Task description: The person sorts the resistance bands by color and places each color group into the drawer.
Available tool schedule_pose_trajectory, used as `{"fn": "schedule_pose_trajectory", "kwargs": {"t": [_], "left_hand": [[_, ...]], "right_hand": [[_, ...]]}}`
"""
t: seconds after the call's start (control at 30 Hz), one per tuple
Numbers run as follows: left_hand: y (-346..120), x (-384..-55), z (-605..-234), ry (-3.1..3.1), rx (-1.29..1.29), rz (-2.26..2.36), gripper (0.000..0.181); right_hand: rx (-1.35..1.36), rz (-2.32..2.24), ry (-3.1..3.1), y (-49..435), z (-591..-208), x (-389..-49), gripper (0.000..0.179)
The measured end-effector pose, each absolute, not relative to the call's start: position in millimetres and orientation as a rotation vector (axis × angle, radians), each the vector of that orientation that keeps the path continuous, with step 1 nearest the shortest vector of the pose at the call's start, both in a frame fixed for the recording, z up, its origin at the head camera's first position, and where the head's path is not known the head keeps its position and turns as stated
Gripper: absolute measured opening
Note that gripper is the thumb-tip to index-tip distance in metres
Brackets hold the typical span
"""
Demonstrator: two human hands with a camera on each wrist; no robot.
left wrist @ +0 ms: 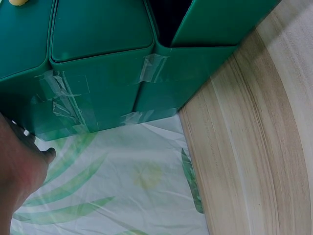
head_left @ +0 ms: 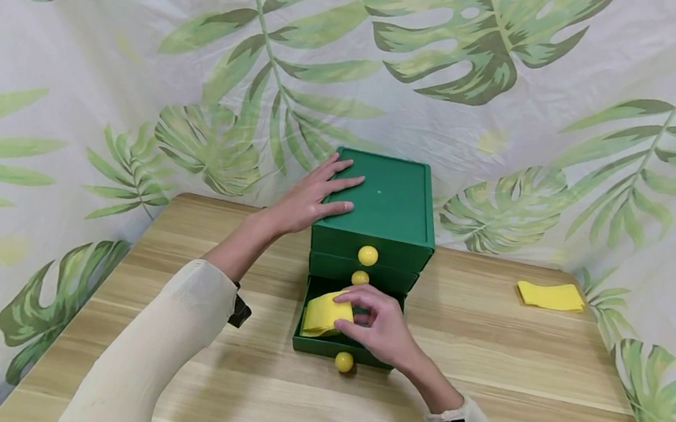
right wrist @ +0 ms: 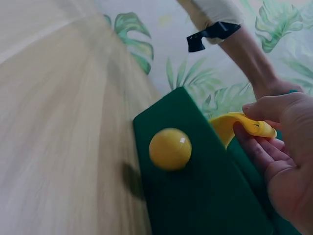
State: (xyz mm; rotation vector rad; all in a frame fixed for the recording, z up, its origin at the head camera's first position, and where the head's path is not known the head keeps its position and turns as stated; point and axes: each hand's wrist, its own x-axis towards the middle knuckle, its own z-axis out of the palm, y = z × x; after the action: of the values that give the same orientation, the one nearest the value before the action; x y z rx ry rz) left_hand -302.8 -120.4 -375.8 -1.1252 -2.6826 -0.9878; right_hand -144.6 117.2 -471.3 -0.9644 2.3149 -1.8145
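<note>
A green three-drawer cabinet (head_left: 389,199) with round yellow knobs stands on the table, its bottom drawer (head_left: 317,348) pulled out. My left hand (head_left: 307,201) rests on the left side of the cabinet's top, fingers spread. Inside the open drawer is a folded yellow cloth (head_left: 322,314), leaning toward the drawer's left side. My right hand (head_left: 380,327) pinches this cloth at its right end between thumb and fingers. From the right wrist, the cloth (right wrist: 261,128) shows a looped fold beside the thumb, behind the drawer front with its yellow knob (right wrist: 170,149).
Another folded yellow cloth (head_left: 550,296) lies on the wooden table (head_left: 483,364) near its right edge. Behind the table hangs a leaf-patterned sheet (head_left: 306,42). Clear tape (left wrist: 68,105) runs over the cabinet's seams.
</note>
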Motion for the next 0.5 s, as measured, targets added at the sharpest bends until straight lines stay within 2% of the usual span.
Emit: {"fn": "schedule_pose_trajectory", "kwargs": {"t": [0.5], "left_hand": [[-119.2, -304.6, -376.4, -2.685, -1.132, -0.992, 0.061]], "right_hand": [[-0.880, -1.514, 2.574, 150.9, -485.8, -145.4, 0.034]]}}
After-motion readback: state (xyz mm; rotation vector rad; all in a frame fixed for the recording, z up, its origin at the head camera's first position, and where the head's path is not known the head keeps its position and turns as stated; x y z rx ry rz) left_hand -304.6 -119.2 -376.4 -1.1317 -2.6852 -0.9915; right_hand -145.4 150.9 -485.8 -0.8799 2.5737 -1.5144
